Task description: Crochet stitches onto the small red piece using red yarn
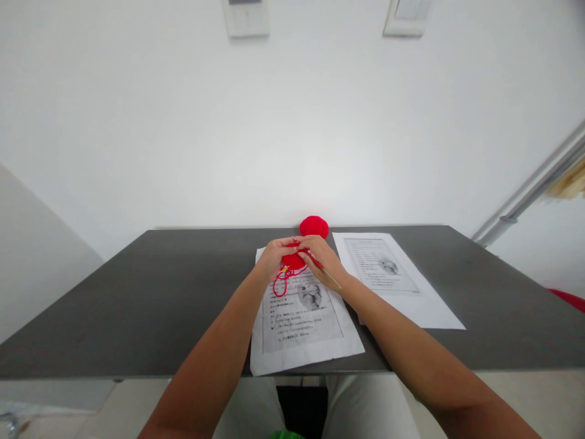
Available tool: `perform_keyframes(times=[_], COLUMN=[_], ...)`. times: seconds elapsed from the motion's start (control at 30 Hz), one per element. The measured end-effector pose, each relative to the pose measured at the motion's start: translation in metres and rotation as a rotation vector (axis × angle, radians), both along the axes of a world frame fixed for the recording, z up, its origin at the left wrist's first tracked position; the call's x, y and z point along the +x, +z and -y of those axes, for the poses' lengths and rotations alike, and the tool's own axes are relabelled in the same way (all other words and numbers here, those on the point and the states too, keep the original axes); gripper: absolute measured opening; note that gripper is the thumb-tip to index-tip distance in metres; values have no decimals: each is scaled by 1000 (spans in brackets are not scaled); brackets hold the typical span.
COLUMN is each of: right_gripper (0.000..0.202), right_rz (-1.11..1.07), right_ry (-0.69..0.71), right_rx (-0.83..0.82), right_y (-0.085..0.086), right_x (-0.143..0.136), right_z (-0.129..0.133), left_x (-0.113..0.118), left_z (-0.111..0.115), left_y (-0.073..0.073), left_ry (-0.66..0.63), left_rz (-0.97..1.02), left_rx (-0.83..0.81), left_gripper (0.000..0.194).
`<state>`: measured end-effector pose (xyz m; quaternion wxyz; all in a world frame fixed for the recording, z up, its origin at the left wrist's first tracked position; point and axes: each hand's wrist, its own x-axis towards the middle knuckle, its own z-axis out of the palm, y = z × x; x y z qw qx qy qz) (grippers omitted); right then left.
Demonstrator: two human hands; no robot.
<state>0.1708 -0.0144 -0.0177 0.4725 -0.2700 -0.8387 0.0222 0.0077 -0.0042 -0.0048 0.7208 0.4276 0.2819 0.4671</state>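
Observation:
Both hands meet over a printed sheet [301, 329] near the middle of the table. My left hand [273, 257] has its fingers closed on the left edge of a small red crocheted piece [294, 261]. Closed around a thin crochet hook [331, 278], my right hand [323, 257] is at the piece's right side, the hook's pale end pointing down to the right. A loop of red yarn [280, 286] hangs from the piece onto the paper, with a small yellow bit [285, 269] beside it. Just behind the hands sits a red yarn ball [314, 227].
A second printed sheet [427, 308] lies right of the hands on the dark table [183, 292]. The white wall [292, 122] rises behind the table's back edge. A grey pipe [530, 204] runs along the right side.

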Motion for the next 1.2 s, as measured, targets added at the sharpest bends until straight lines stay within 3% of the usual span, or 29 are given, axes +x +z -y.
perform_keyframes(times=[0.1,0.3,0.6,0.77,1.03,1.2], right_gripper=[8,9,14,13,12,14], right_rz=[-76,-258,-266,-252,-228,-216], right_ry=[38,99,114,143,156,159], right_rx=[-60,-310,-459,-417,-126,-153], right_y=[3,5,6,6,13,17], right_x=[1,1,3,3,1,1], right_z=[0,1,0,0,6,12], left_x=[-8,-18,-20,-19,-26,-30], left_z=[-3,-5,-5,-4,-4,-5], left_y=[3,7,5,4,13,16], left_ry=[-69,-51,-53,-33,50,48], left_rz=[-36,-118,-157,-176,-156,-125], left_rx=[-25,-57,-29,19,-21,-47], left_gripper=[34,41,43,44,49,45])
